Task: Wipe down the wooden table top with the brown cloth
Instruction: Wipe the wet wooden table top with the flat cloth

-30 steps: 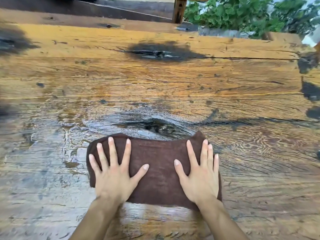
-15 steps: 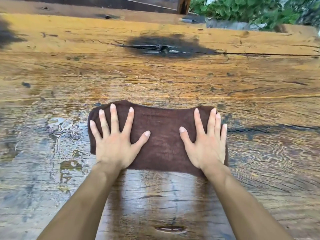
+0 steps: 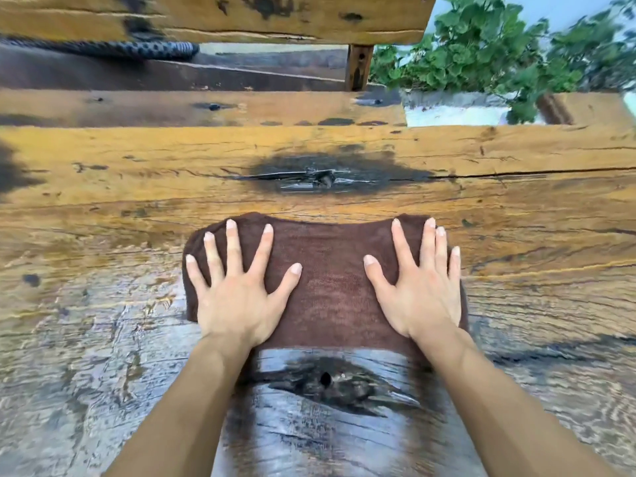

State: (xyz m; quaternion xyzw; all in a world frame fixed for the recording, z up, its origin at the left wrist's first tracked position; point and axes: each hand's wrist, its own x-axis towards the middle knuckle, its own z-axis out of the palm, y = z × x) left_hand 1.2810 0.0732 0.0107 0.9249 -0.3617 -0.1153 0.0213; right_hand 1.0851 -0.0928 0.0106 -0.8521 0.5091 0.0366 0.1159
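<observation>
A folded brown cloth (image 3: 330, 284) lies flat on the wet wooden table top (image 3: 103, 187), near the middle of the view. My left hand (image 3: 237, 297) presses flat on the cloth's left half with fingers spread. My right hand (image 3: 421, 290) presses flat on its right half, fingers also apart. Both palms rest on top of the cloth; neither hand curls around it. A dark knot (image 3: 327, 380) shows in the wet wood just behind the cloth, between my forearms.
A second dark knot (image 3: 323, 177) with a long crack lies just beyond the cloth. Past the table's far edge stands a wooden bench (image 3: 206, 108) with a backrest plank (image 3: 241, 18). Green plants (image 3: 499, 56) grow at the far right.
Both hands have pushed the cloth away from me across the table, past the near knot toward the far one. A wiped, wet strip now shows behind the cloth.
</observation>
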